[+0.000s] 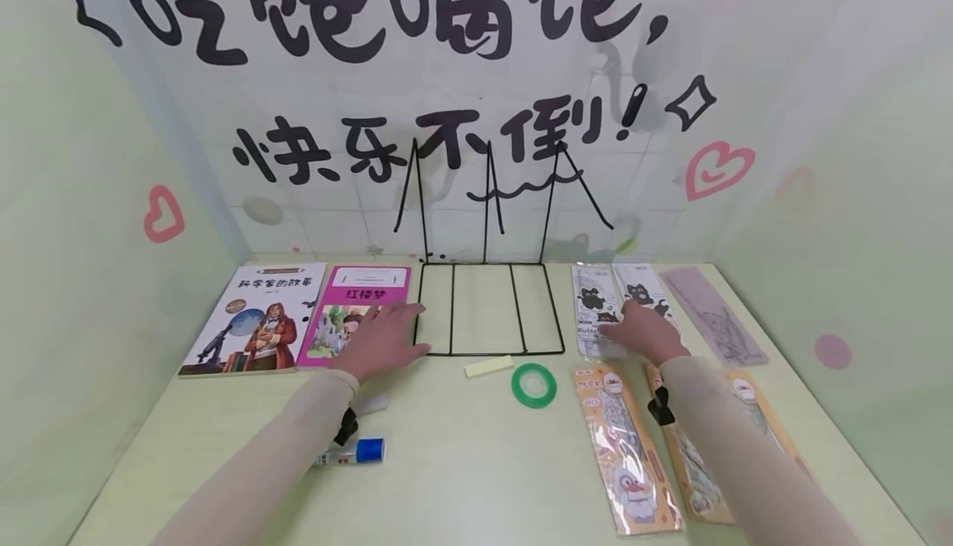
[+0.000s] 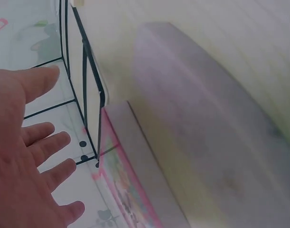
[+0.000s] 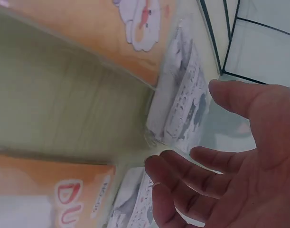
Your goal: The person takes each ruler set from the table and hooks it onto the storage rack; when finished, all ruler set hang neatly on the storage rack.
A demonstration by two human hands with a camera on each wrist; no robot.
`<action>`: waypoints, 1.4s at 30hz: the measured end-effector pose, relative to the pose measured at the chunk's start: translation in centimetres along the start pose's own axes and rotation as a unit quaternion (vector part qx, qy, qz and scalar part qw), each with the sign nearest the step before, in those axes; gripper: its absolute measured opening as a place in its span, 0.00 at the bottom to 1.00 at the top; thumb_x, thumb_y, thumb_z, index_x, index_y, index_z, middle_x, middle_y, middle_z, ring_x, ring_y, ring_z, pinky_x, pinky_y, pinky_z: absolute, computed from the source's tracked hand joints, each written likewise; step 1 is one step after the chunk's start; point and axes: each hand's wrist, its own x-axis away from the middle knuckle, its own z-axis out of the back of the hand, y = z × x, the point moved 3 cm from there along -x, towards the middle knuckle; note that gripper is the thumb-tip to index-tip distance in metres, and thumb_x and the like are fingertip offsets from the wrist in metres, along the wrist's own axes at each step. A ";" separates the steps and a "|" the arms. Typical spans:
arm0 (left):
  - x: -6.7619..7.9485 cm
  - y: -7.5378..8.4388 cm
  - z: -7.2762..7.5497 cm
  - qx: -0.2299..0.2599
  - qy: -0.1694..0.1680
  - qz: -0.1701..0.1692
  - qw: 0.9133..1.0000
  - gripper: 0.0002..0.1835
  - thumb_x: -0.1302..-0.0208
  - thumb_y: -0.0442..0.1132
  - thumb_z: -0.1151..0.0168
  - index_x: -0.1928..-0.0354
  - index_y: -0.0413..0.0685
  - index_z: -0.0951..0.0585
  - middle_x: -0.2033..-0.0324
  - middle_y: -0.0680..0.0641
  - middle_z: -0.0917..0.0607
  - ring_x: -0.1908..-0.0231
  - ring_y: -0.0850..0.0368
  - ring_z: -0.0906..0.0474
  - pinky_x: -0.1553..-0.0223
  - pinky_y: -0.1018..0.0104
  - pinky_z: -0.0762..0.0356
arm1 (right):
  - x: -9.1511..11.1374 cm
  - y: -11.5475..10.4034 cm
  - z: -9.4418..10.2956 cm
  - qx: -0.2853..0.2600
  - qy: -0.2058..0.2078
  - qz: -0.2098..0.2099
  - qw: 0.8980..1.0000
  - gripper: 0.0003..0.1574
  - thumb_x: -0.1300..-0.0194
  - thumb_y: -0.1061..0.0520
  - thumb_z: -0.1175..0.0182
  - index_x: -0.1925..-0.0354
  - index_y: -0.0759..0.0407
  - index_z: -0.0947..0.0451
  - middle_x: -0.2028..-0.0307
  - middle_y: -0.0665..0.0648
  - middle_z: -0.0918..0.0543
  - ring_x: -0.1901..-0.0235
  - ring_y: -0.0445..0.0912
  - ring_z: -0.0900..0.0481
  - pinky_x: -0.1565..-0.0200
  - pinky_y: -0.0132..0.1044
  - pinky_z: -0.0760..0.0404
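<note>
Green tape [image 1: 551, 387] and a cream strip [image 1: 489, 366] lie before the wire rack [image 1: 452, 310], between the spread left hand [image 1: 378, 341] and spread right hand [image 1: 646, 332].

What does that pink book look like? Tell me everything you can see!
The pink book lies flat and shut, cover up, on the pale table, between a white book and the black wire rack. Its papery-looking cover has a white panel near the top, dark Chinese writing below, then a colourful picture with greenery and a figure. The left hand hides part of its right side; I can't tell if they touch.
</note>
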 end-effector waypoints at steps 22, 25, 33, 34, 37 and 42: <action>1.2 0.4 -0.8 -0.027 -0.018 -0.026 0.999 0.30 0.40 0.52 0.43 0.38 0.47 0.33 0.38 0.48 0.32 0.36 0.48 0.45 0.35 0.45 0.59 | -1.2 0.8 0.1 -0.283 -0.014 -0.040 0.958 0.16 0.37 0.51 0.45 0.69 0.65 0.31 0.80 0.52 0.31 0.84 0.41 0.36 0.82 0.32 0.33; 1.1 0.2 -0.9 -0.033 -0.016 -0.027 0.999 0.30 0.40 0.53 0.43 0.38 0.48 0.32 0.38 0.48 0.32 0.35 0.48 0.45 0.35 0.45 0.58 | -0.4 0.0 1.1 -0.293 0.010 -0.002 0.956 0.19 0.35 0.50 0.46 0.60 0.67 0.30 0.70 0.56 0.26 0.77 0.44 0.31 0.76 0.34 0.28; 0.9 0.0 -0.9 -0.014 -0.009 -0.008 1.000 0.30 0.42 0.51 0.40 0.38 0.50 0.31 0.40 0.50 0.30 0.36 0.49 0.43 0.35 0.46 0.55 | 2.1 -5.7 1.9 -0.329 -0.010 0.172 0.929 0.14 0.40 0.52 0.40 0.63 0.62 0.25 0.68 0.59 0.18 0.70 0.50 0.20 0.68 0.39 0.22; 0.9 0.0 -0.9 -0.010 -0.009 -0.007 1.000 0.30 0.43 0.51 0.40 0.39 0.50 0.31 0.40 0.50 0.30 0.36 0.49 0.43 0.35 0.46 0.55 | 2.5 -6.6 1.9 -0.330 -0.018 0.192 0.924 0.13 0.40 0.52 0.40 0.64 0.62 0.25 0.69 0.59 0.18 0.70 0.50 0.20 0.68 0.40 0.22; 0.8 -0.1 -0.9 -0.008 -0.010 -0.005 1.000 0.30 0.43 0.51 0.39 0.38 0.50 0.31 0.40 0.50 0.30 0.36 0.50 0.43 0.35 0.46 0.55 | 3.9 -9.3 1.9 -0.318 -0.037 0.243 0.916 0.10 0.40 0.52 0.40 0.66 0.57 0.24 0.70 0.57 0.18 0.70 0.51 0.21 0.68 0.40 0.22; 0.6 -0.3 -1.1 -0.006 -0.004 -0.007 1.000 0.31 0.44 0.51 0.38 0.39 0.50 0.31 0.41 0.50 0.29 0.37 0.50 0.42 0.35 0.46 0.56 | 6.0 -13.5 1.8 -0.334 -0.041 0.292 0.895 0.05 0.39 0.54 0.41 0.67 0.54 0.23 0.69 0.54 0.18 0.69 0.50 0.20 0.68 0.43 0.20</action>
